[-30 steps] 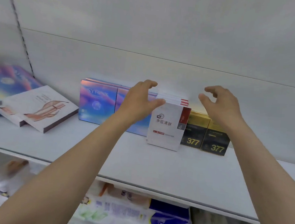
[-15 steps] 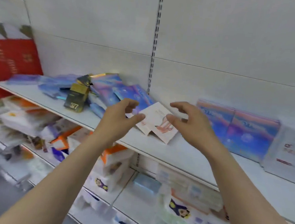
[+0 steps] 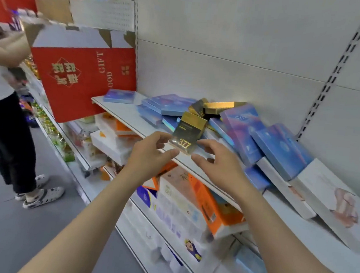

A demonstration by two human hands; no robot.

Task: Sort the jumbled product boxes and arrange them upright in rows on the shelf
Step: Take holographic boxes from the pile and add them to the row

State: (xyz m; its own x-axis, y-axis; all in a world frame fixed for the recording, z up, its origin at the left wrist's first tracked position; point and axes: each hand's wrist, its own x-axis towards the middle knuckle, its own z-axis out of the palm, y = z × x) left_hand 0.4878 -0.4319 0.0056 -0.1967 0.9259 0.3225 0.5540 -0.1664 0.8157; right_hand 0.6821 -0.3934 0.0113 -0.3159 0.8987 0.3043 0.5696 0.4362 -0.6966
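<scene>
Shelf (image 3: 132, 119): hands now nearer 377 box (image 3: 187, 132)

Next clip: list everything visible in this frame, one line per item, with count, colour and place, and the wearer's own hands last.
black-and-gold 377 box: one, tilted at the shelf's front edge, between both hands
gold-and-black boxes: at least two, lying atop the pile behind
blue boxes: several, iridescent blue-purple, jumbled flat and leaning across the shelf
white boxes: at least two, white with pink artwork, leaning at the right
shelf: one, white, its left part bare
red gift carton: one, left of the shelf
lower-shelf goods: many, orange and white, blurred
bystander: one, white top, dark trousers, far left
left hand: fingers loosely curled beside the 377 box, no grip seen
right hand: fingers spread near the box, contact unclear
</scene>
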